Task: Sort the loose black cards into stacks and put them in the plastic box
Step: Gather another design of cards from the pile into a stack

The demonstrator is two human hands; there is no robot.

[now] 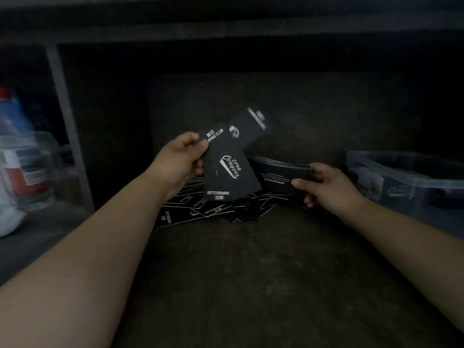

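My left hand [182,156] pinches at least 2 black cards [226,167] at their far-left edge, thumb on top and fingers curled beneath. I hold them above the loose pile [200,212] on the surface [251,272] so I can read the print; the front card's long axis runs roughly near to far, while the blurred one behind it points far and right. My right hand [326,187] grips a squared stack [281,172] by its right end, long axis left to right, between the pile and the plastic box [391,169] at the right, ready, I judge, for matching cards.
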